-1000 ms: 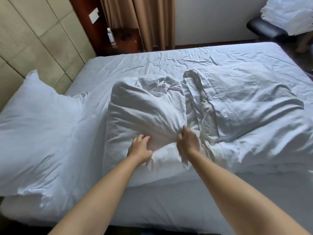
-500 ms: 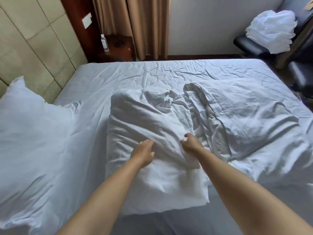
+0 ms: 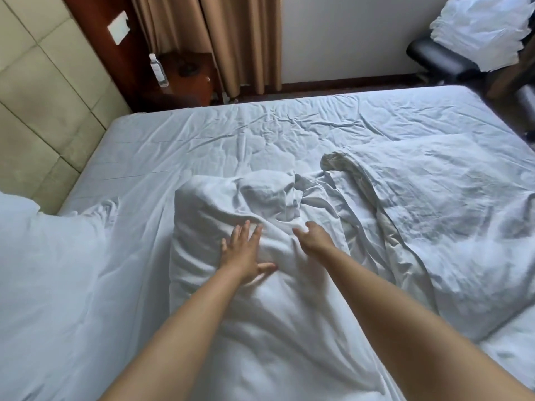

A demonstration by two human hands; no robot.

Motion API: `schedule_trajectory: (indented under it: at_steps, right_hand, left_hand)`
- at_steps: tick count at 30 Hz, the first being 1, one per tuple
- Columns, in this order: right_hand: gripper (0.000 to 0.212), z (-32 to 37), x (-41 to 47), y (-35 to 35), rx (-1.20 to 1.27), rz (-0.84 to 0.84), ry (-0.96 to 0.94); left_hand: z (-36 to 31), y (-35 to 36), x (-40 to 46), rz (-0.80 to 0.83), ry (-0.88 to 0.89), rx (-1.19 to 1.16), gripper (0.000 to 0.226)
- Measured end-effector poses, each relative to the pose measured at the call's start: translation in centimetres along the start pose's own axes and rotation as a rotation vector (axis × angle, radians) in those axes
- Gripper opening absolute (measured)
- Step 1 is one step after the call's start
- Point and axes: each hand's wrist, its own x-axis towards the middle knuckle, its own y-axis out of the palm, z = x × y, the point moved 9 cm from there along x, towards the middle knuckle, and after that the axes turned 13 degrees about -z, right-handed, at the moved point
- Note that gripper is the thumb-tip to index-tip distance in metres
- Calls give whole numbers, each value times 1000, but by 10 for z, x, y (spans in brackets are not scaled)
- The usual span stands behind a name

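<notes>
A white pillow in a wrinkled pillowcase (image 3: 214, 209) lies in the middle of the bed, its near end toward me. My left hand (image 3: 244, 253) lies flat on it with fingers spread, pressing the fabric down. My right hand (image 3: 314, 238) hovers over or lightly touches the pillow's right side, fingers loosely bent and holding nothing. The loose bunched end of the pillowcase (image 3: 292, 195) sits just beyond both hands.
A crumpled white duvet (image 3: 434, 215) lies to the right, and a second pillow (image 3: 43, 256) to the left by the padded headboard (image 3: 43, 96). A water bottle (image 3: 158, 70) stands on the nightstand (image 3: 188, 79). Folded white linens (image 3: 480, 27) rest on a black chair (image 3: 443, 59).
Both hands have let go of the pinched pillowcase fabric. The left hand has opened flat on the pillow, the right has opened. The pillow has slid toward me.
</notes>
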Motion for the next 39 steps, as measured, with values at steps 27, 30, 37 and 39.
schedule_trajectory:
  at_steps: [27, 30, 37, 39]
  right_hand:
    - [85, -15, 144, 43, -5, -133, 236]
    - [68, -5, 155, 53, 295, -15, 269]
    - [23, 96, 156, -29, 760, -496, -74]
    - [23, 85, 166, -39, 639, -567, -129]
  left_hand:
    - [-8, 79, 133, 7, 70, 7, 124]
    - [-6, 85, 132, -15, 54, 12, 130]
    - [-6, 37, 151, -311, -57, -202, 115]
    - [-22, 43, 158, -246, -1, -166, 115]
